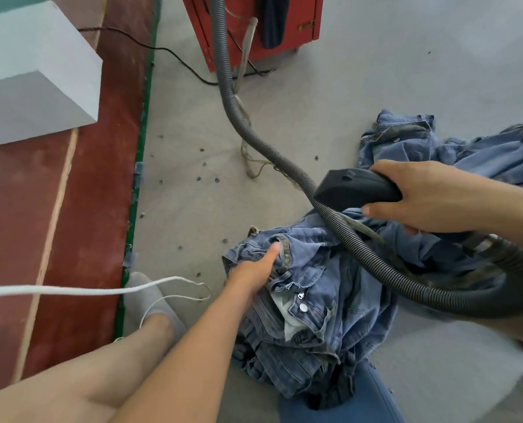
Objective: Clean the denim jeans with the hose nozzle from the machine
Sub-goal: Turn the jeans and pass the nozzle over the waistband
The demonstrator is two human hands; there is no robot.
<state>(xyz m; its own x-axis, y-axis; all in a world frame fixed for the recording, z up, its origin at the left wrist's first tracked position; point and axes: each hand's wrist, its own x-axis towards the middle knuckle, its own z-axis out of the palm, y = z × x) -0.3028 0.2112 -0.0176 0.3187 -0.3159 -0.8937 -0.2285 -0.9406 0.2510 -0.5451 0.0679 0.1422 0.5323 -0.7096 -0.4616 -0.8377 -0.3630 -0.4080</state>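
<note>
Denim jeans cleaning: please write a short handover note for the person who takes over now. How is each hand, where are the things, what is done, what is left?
Left hand: fingers tucked into the waistband of the jeans on the floor, holding them.
Right hand: grips the black nozzle handle, held above the jeans and not touching them.
The grey hose runs back to the red machine.
More denim lies behind, to the right.
Done: jeans held, nozzle in hand.
Left: bring the nozzle to the fabric and clean. How much is already cleaned cannot be told.
</note>
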